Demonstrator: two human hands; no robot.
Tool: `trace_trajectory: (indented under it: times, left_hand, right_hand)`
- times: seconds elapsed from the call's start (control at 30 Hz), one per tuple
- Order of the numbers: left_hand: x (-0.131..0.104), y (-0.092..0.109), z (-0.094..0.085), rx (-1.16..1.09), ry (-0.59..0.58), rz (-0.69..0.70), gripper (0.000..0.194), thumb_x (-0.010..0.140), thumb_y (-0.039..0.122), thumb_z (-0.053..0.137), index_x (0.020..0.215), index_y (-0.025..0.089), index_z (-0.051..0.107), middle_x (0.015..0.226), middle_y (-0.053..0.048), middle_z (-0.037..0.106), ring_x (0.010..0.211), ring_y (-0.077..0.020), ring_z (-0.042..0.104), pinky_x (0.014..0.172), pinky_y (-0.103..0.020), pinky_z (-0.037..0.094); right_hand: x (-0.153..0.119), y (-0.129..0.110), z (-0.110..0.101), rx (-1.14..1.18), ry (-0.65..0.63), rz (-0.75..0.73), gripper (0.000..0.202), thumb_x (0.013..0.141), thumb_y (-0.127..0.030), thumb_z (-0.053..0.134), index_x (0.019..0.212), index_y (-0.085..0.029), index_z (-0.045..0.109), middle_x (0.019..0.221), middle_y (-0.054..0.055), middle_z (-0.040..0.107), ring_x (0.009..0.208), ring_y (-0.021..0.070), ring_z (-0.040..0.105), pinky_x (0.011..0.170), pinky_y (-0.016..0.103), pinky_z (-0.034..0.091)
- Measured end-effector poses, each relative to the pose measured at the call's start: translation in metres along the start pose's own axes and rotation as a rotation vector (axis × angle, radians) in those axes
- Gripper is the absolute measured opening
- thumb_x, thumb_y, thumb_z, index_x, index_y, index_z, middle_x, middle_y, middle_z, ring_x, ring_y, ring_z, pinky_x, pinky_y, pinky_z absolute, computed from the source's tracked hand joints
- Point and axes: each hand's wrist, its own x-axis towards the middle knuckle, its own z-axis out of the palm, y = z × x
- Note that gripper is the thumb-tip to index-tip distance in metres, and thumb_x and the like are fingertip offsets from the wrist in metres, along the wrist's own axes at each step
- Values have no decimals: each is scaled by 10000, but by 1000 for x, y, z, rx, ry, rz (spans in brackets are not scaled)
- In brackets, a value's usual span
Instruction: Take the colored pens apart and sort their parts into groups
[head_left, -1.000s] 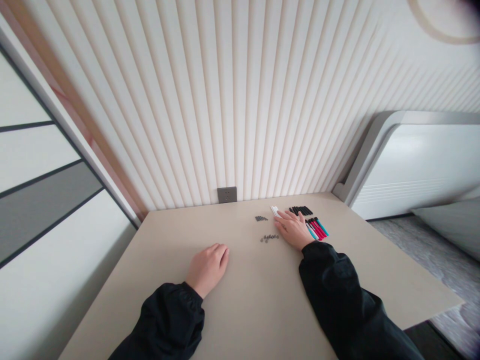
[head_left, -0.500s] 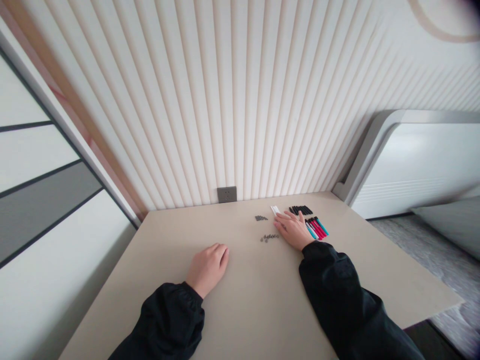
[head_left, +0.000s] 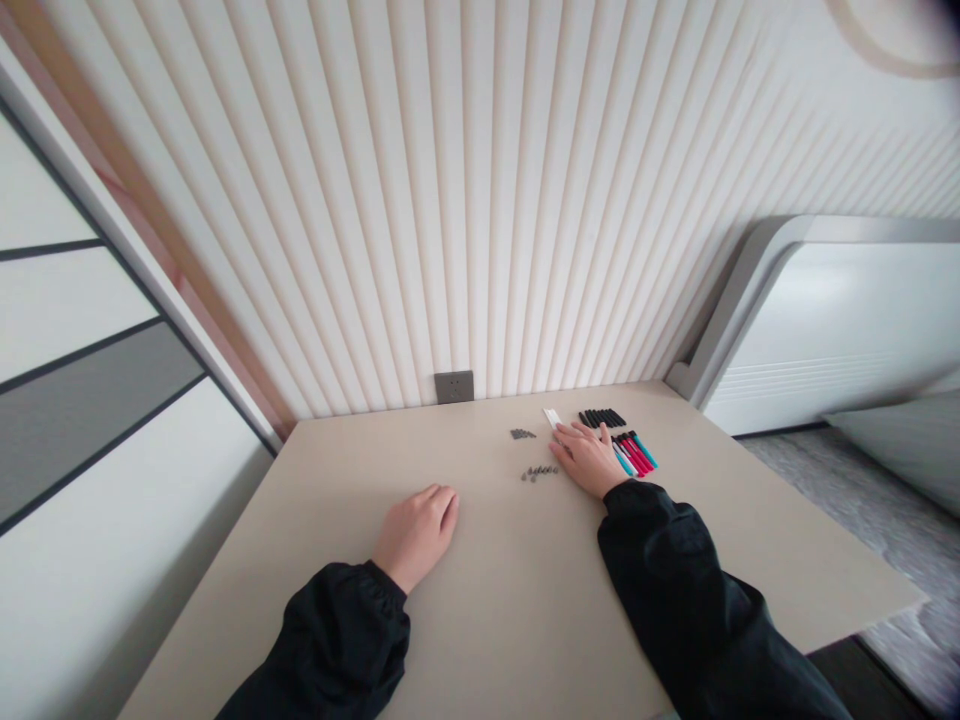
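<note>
Lying palm down over the near ends of the white sticks (head_left: 551, 417), the right grip (head_left: 587, 462) has its fingers extended; whether it pinches any is hidden. Light, even fingertip pressure should keep them aligned, with the palm clear of the coloured pens (head_left: 636, 455) close by. Black pieces (head_left: 601, 418) lie beyond, two clusters of small grey parts (head_left: 541, 471) leftward. The left grip (head_left: 416, 535) rests curled on the desk (head_left: 487, 600), its inside unseen.
</note>
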Motion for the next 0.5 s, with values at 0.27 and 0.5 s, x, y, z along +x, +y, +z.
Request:
trace_trajectory:
  times: [0.27, 0.5]
  left_hand:
    - [0, 0, 0, -3, 2, 5, 265, 948, 269, 370, 852, 211, 610, 813, -33, 656, 726, -175, 620, 618, -264, 422]
    - [1, -4, 6, -160, 143, 24, 286, 924, 189, 375, 1127, 159, 573, 896, -83, 629, 845, -216, 599, 765, -343, 483]
  right_hand:
    - [-1, -1, -1, 1, 24, 21, 371, 963, -414, 346, 1232, -274, 560, 1386, 51, 490, 1288, 277, 386, 1064, 643, 100]
    - [-1, -3, -8, 45, 248, -36, 348, 955, -354, 387, 1211, -237, 591, 1284, 80, 584, 1210, 274, 481, 1059, 610, 193]
